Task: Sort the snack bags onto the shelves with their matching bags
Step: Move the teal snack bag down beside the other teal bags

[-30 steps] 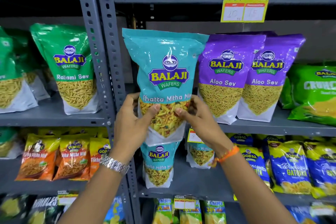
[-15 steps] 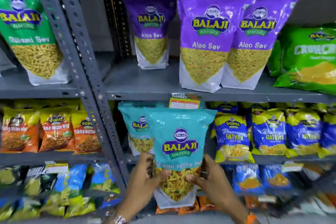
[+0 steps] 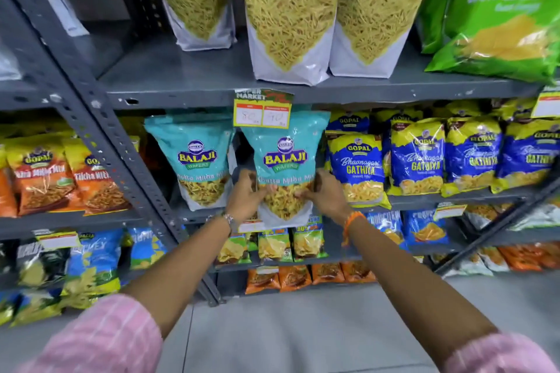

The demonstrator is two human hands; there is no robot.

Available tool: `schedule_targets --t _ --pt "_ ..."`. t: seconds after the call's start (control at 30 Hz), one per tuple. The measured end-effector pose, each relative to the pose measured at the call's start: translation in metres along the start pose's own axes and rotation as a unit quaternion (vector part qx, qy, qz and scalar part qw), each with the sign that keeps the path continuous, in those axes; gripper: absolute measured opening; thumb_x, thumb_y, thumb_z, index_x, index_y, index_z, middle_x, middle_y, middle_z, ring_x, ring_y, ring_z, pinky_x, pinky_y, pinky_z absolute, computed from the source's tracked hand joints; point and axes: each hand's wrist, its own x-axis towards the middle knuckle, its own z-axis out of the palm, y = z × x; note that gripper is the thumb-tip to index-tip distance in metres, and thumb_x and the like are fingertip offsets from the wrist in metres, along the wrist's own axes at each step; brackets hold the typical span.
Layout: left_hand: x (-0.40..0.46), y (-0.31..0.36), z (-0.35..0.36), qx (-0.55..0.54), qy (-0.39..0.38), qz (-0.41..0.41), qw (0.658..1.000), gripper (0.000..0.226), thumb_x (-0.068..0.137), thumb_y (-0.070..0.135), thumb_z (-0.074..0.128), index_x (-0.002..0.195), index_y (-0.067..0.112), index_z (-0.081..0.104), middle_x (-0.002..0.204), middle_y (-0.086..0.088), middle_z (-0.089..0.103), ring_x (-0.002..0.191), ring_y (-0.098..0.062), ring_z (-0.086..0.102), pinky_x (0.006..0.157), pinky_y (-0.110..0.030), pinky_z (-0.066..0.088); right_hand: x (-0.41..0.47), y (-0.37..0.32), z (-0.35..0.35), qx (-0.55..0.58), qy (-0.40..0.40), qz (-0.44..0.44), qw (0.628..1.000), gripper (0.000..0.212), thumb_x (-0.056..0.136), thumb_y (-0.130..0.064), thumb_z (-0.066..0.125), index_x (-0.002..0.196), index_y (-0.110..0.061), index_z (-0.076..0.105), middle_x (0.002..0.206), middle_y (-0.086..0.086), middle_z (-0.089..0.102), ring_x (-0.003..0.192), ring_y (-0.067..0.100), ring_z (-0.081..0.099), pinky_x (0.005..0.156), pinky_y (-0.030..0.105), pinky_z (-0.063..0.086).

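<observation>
**Setting the teal bag down beside its twin**

Both hands are closed on the lower half of a teal snack bag (image 3: 285, 160), the left hand (image 3: 244, 197) on its left edge and the right hand (image 3: 328, 194) on its right edge, fingers curled round the sides and thumbs across the front. The bag is upright at the mouth of the middle shelf (image 3: 454, 198), its top just under the price tag (image 3: 263, 109) and its base hanging a little past the shelf lip. Its match, a second teal bag (image 3: 197, 157), stands just to the left; the blue and yellow bags (image 3: 356, 166) sit close on the right.

To do this well, I would say, push the base in over the lip first, keep the bag upright, and slide it back level with its twin. Only then should the hands let go, or it may tip forward.
</observation>
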Motion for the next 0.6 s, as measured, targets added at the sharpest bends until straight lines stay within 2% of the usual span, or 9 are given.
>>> schedule_targets --t 0.07,0.17,0.23,0.3,0.43,0.5,0.6 --pt "0.014 0.004 0.005 0.007 0.001 -0.003 1.0 0.052 0.093 0.028 0.07 0.129 0.009 0.037 0.125 -0.006 0.063 0.112 -0.027 0.064 0.097 -0.052 0.056 0.019 -0.002 -0.003 0.008 -0.004 0.002 1.0 0.059 0.074 -0.013 0.086 0.124 -0.006 0.056 0.124 0.015 0.07 0.114 0.029 0.065 0.099 0.051 0.055" --pt "0.03 0.003 0.006 0.014 -0.003 -0.012 1.0 0.068 0.094 0.028 0.067 0.144 0.003 0.028 0.125 -0.006 0.059 0.115 -0.028 0.062 0.103 -0.053 0.053 0.044 0.004 -0.001 -0.004 -0.008 0.0 1.0 0.061 0.074 -0.011 0.085 0.126 -0.006 0.054 0.125 0.016 0.069 0.117 0.031 0.065 0.099 0.054 0.055" --pt "0.042 -0.003 0.006 0.033 0.008 -0.012 0.999 0.068 0.092 0.031 0.07 0.142 0.004 0.031 0.13 -0.013 0.062 0.117 -0.032 0.063 0.102 -0.055 0.053 0.057 0.008 0.001 -0.003 -0.01 -0.003 1.0 0.065 0.071 -0.012 0.087 0.127 -0.006 0.053 0.125 0.016 0.069 0.117 0.031 0.065 0.099 0.055 0.055" --pt "0.052 -0.007 0.009 0.042 0.018 -0.015 0.999 0.066 0.091 0.028 0.072 0.138 0.003 0.033 0.135 -0.017 0.062 0.122 -0.034 0.062 0.103 -0.052 0.052 0.067 0.014 0.005 0.007 -0.004 0.002 1.0 0.068 0.069 -0.011 0.089 0.126 -0.006 0.053 0.124 0.015 0.069 0.116 0.03 0.065 0.099 0.054 0.055" --pt "0.061 -0.008 0.02 0.034 0.035 -0.016 0.999 0.061 0.093 0.018 0.07 0.139 0.004 0.034 0.135 -0.006 0.058 0.121 -0.018 0.054 0.099 -0.031 0.043 0.086 0.043 0.014 0.023 0.003 0.008 1.0 0.066 0.065 -0.012 0.091 0.12 -0.011 0.054 0.121 0.013 0.071 0.115 0.029 0.066 0.098 0.055 0.056" --pt "0.068 -0.013 0.023 0.034 0.044 -0.013 0.998 0.061 0.093 0.017 0.07 0.14 0.005 0.034 0.135 -0.007 0.058 0.12 -0.017 0.052 0.097 -0.028 0.04 0.091 0.052 0.017 0.026 0.007 0.008 1.0 0.066 0.064 -0.013 0.091 0.119 -0.013 0.054 0.12 0.011 0.071 0.114 0.028 0.066 0.097 0.055 0.056" --pt "0.074 -0.017 0.023 0.031 0.045 -0.02 0.998 0.061 0.093 0.019 0.07 0.141 0.008 0.035 0.138 -0.006 0.059 0.123 -0.019 0.053 0.101 -0.029 0.04 0.085 0.038 0.014 0.019 0.014 0.011 1.0 0.063 0.068 -0.011 0.089 0.12 -0.007 0.054 0.118 0.015 0.071 0.112 0.029 0.067 0.097 0.051 0.057"
